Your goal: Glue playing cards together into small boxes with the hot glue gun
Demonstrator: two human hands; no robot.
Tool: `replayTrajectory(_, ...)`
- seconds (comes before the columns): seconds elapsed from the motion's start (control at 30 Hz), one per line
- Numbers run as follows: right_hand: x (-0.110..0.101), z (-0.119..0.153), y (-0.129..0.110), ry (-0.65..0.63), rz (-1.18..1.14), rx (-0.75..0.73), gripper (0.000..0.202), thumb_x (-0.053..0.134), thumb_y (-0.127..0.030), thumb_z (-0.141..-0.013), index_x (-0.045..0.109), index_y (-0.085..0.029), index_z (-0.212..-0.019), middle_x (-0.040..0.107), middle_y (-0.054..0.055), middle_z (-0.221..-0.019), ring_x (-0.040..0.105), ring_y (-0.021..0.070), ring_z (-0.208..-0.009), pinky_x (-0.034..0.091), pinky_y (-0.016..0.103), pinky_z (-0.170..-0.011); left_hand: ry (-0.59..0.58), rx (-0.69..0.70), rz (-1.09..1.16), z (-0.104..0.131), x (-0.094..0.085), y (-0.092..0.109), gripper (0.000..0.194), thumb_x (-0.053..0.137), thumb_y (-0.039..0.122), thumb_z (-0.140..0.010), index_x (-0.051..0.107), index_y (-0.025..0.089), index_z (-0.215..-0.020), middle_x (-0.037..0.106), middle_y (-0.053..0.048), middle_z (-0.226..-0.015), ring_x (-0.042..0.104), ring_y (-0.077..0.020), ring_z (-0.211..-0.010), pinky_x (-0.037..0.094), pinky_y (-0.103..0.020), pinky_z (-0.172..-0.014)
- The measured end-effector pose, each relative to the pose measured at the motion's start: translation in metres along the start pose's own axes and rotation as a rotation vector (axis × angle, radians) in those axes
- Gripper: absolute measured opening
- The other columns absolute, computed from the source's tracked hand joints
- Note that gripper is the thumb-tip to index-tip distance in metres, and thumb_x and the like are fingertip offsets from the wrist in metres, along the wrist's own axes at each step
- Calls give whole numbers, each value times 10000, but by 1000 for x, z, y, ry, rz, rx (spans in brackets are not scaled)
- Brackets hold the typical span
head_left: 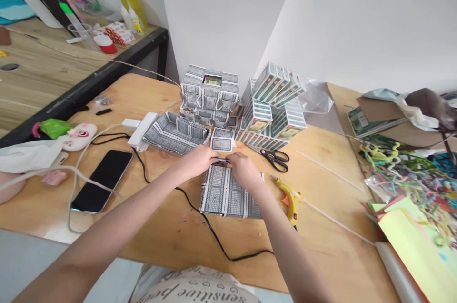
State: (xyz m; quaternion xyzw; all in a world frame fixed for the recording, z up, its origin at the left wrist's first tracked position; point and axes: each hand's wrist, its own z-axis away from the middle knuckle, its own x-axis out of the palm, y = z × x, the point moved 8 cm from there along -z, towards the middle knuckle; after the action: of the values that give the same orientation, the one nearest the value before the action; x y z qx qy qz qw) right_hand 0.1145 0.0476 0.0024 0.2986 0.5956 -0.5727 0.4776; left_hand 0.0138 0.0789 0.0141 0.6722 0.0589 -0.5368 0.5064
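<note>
My left hand [203, 157] and my right hand [243, 166] meet at the far edge of a box-like piece covered in playing cards [224, 193]. Their fingertips pinch a small card [222, 162] with a dark edge, mostly hidden by the fingers. Just beyond lies a small stack of patterned playing cards [222, 143]. A tray made of cards [171, 136] is to the left of it. Farther back stands a larger card-covered structure [209, 91]. Black-handled scissors [274, 157] and a yellow glue gun [291, 200] rest to the right of my right hand.
Boxed card decks [273, 107] are stacked at the back. On the left are a phone [103, 181], a white power strip [143, 131] and a black cable [217, 241] running across the table. Glue sticks [330, 171], coloured paper [417, 246] and tangled pipe cleaners [410, 179] lie right.
</note>
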Motion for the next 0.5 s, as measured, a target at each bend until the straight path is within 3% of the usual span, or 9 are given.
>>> replayTrajectory(0.17,-4,-2,-2,37,-45,-8,327,382,-84,-827,625,-168,-1028,628,92,-957,580,173,-890,398,236,-764,8,20,-33,-2,0,-1,234,477,199,-824,707,210,-864,709,-62,-892,641,-196,-861,452,-288,-791)
replayTrajectory(0.3,-7,-8,-5,16,-146,-33,253,436,-185,-851,688,-195,-871,647,60,-873,586,158,-857,400,226,-758,23,31,-35,-1,-1,0,240,473,181,-821,704,202,-882,708,-66,-890,639,-190,-855,450,-284,-789)
replayTrajectory(0.5,-6,-15,-5,-1,-225,-59,223,487,-119,-808,704,-171,-817,653,52,-816,579,137,-793,404,218,-730,-32,30,-99,0,1,4,220,490,241,-832,696,196,-894,700,-68,-884,634,-194,-843,452,-297,-777)
